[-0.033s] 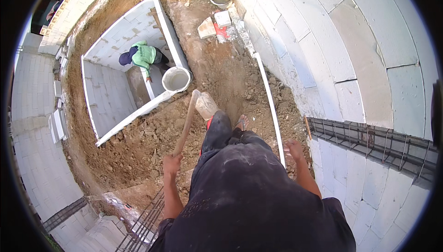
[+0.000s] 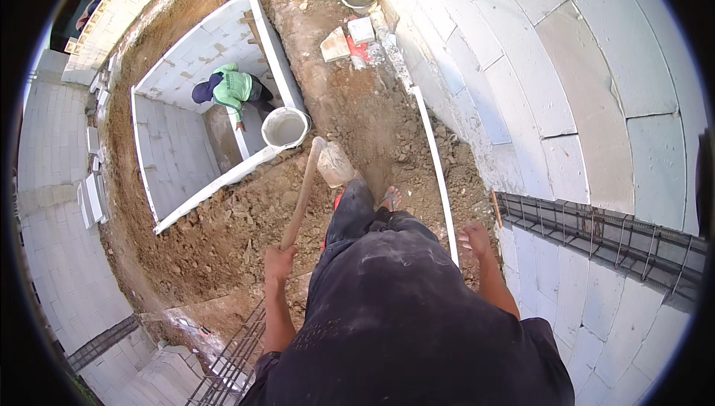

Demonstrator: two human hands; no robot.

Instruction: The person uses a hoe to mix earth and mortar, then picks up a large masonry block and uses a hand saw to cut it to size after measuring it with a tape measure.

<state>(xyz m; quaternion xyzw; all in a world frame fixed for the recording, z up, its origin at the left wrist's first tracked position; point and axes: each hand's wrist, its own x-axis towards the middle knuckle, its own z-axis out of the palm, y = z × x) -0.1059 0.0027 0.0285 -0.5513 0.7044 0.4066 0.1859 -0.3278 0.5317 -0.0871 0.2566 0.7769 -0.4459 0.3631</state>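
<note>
1. Left of you, there's a co-worker in a green top [image 2: 233,87] bent over inside the block-walled pit [image 2: 175,142]. A pale bucket [image 2: 304,135] looks parked on the pit's near corner.
2. Your left hand [image 2: 279,263] has its fingers wrapped round the near end of the wooden handle [image 2: 293,225].
3. That's your hoe [image 2: 307,179], angled away from you over the loose dirt [image 2: 216,250]. I'd bet the handle's stiff and fairly light, maybe slick where it's worn or dusty.
4. The broad blade [image 2: 337,168] is out front, just beside your trouser leg [image 2: 350,209]; can't tell if it's touching ground. Probably the heavy end, so a one-handed hold that far back will feel tip-heavy. I'd want a second grip further up the handle.
5. Next over, a white pipe [image 2: 438,171] lies along the dirt.
6. Your right hand [image 2: 475,238] is just past it, fingers loose and half-curled, nothing visible in them.
</note>
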